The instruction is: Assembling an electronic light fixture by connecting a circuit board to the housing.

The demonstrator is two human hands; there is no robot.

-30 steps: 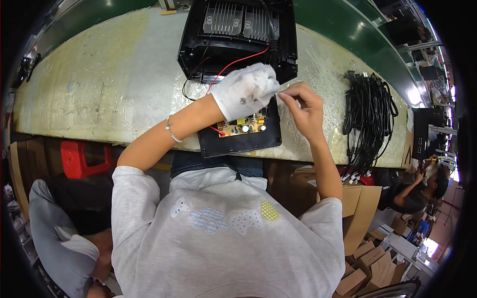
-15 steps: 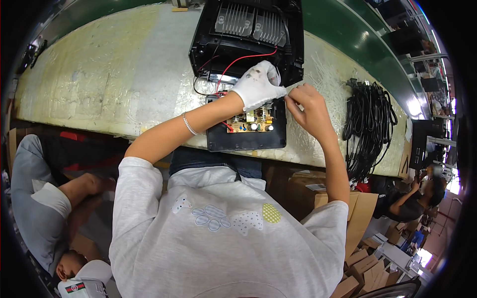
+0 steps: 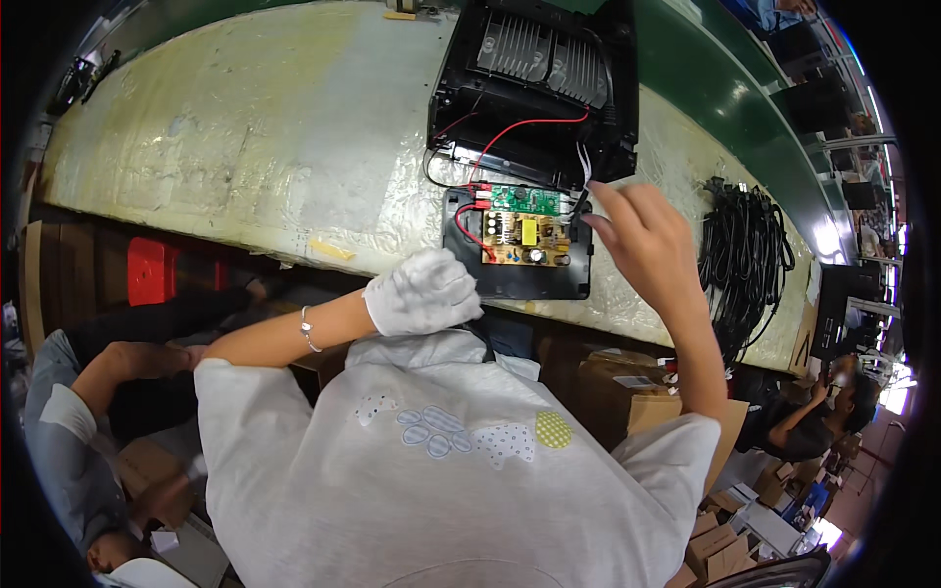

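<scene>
My left hand (image 3: 424, 293), in a white glove, is curled closed at the table's front edge; its palm side is hidden. My bare right hand (image 3: 642, 235) pinches the white wires (image 3: 583, 162) at the right of an opened black device. Below my fingertips runs a short black cable (image 3: 579, 206). A black panel (image 3: 520, 285) lies in front of the device housing (image 3: 456, 113). On the panel sit a green circuit board (image 3: 524, 200) and a tan power board (image 3: 505, 253) with a yellow transformer. A red wire (image 3: 520, 124) links the boards to the housing with silver heat sinks (image 3: 515, 49).
A bundle of black cables (image 3: 747, 265) lies on the right of the film-covered table (image 3: 245, 147). Cardboard boxes (image 3: 720, 549) stand at the lower right. A person (image 3: 74, 431) sits at the left near a red stool (image 3: 152, 271); another person (image 3: 823, 416) is at the right.
My left hand has drawn back from above the boards to the table edge, uncovering them. My right hand stays by the wires. The whole view has shifted, with the device appearing farther right.
</scene>
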